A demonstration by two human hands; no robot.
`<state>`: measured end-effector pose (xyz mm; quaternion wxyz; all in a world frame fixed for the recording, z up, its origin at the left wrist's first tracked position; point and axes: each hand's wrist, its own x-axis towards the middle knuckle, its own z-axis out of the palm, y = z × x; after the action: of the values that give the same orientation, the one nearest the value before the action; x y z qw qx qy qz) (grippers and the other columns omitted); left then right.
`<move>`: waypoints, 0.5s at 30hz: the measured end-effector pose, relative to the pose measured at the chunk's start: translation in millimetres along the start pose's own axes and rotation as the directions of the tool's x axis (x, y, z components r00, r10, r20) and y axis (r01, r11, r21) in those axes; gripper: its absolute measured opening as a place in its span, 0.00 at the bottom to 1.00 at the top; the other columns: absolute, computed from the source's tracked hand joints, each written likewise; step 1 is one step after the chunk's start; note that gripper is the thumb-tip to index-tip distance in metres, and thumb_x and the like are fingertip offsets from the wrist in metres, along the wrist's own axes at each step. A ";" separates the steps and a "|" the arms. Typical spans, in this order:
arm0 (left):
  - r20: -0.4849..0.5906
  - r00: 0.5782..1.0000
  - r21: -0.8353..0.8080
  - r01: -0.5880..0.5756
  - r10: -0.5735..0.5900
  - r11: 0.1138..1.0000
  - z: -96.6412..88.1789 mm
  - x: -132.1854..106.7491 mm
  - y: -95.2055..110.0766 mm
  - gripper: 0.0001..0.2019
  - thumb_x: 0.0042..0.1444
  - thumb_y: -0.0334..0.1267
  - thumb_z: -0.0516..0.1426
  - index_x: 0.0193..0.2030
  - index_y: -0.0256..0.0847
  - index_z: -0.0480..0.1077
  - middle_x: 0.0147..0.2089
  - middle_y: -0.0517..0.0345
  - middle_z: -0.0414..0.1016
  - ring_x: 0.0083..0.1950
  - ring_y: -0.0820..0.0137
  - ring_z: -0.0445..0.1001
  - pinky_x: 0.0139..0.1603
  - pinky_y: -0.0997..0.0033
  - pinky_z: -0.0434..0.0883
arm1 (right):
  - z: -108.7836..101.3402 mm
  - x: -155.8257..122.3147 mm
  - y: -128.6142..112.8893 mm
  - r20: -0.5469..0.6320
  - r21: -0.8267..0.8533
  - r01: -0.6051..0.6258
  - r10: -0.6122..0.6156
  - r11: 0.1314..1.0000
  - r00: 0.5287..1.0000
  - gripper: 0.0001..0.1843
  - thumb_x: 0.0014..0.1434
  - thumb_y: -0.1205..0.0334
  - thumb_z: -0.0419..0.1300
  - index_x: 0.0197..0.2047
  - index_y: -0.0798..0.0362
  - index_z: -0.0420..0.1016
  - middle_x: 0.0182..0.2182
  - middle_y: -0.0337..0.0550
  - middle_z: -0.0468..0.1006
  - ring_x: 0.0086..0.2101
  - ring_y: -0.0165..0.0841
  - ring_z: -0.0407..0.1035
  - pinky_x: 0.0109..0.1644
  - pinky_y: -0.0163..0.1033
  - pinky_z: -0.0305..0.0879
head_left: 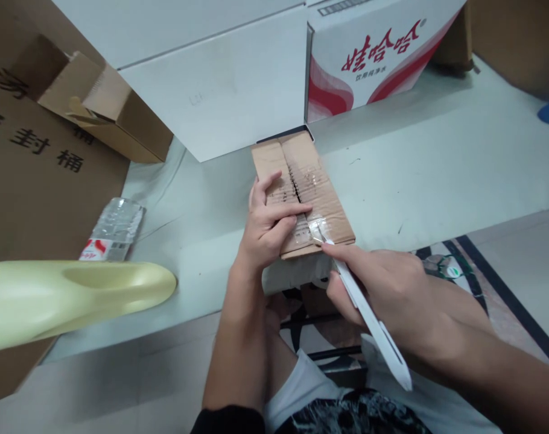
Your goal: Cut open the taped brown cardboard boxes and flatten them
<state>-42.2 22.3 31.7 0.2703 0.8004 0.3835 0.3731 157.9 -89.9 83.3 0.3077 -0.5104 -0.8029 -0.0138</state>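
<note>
A flat brown cardboard box (327,190) lies on the pale cloth-covered table, with a seam down its top and clear tape over it. My left hand (265,232) grips the box at its left side, with the index finger and thumb laid across the top near the seam. In my right hand (387,283) is a white utility knife (374,325), held at a slant with its handle pointing back towards me. Its tip meets the taped near end of the box. The fingers under the knife are partly hidden.
Behind the box stand a large white carton (238,90) and a white carton with red lettering (369,66). At left are a small open cardboard box (111,114), a plastic-wrapped pack (116,223) and a pale yellow rounded object (98,295). The table's front edge runs beneath my arms.
</note>
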 end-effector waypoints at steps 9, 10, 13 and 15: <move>-0.069 0.996 -0.066 -0.055 0.050 0.996 4.5 -2.0 -6.0 0.26 0.69 0.53 0.51 0.72 0.56 0.60 0.72 0.56 0.64 0.76 0.56 0.58 0.80 0.48 0.49 | 0.7 1.5 8.5 -0.128 0.189 0.007 0.017 0.982 0.992 0.12 0.60 0.70 0.56 0.45 0.53 0.76 0.20 0.33 0.76 0.17 0.27 0.67 0.23 0.33 0.65; -0.077 0.995 -0.090 -0.066 0.059 0.994 5.3 -2.0 -6.6 0.24 0.70 0.52 0.49 0.71 0.56 0.61 0.72 0.56 0.65 0.75 0.57 0.59 0.80 0.49 0.48 | -1.1 1.5 9.8 -0.133 0.226 0.015 0.016 0.974 0.991 0.12 0.60 0.70 0.56 0.46 0.52 0.75 0.20 0.33 0.75 0.16 0.26 0.66 0.22 0.33 0.64; -0.100 0.994 -0.162 -0.068 0.053 0.984 6.5 -1.7 -8.5 0.21 0.72 0.50 0.47 0.69 0.55 0.64 0.70 0.56 0.67 0.75 0.59 0.60 0.81 0.52 0.46 | -0.8 0.9 14.8 -0.173 0.325 0.019 0.040 0.946 0.984 0.13 0.62 0.68 0.57 0.50 0.50 0.74 0.21 0.32 0.74 0.17 0.26 0.64 0.20 0.33 0.62; -0.103 0.994 -0.193 -0.041 0.021 0.980 6.1 -1.5 -9.1 0.21 0.71 0.51 0.48 0.67 0.55 0.65 0.70 0.55 0.67 0.75 0.58 0.60 0.80 0.51 0.48 | 5.8 0.6 19.9 -0.253 0.351 0.011 0.083 0.936 0.964 0.14 0.63 0.69 0.59 0.51 0.47 0.74 0.24 0.33 0.75 0.19 0.28 0.66 0.22 0.34 0.64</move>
<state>-41.7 25.3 21.0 0.3219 0.7561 0.3457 0.4529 171.4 -77.9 73.1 0.4975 -0.4559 -0.7350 0.0667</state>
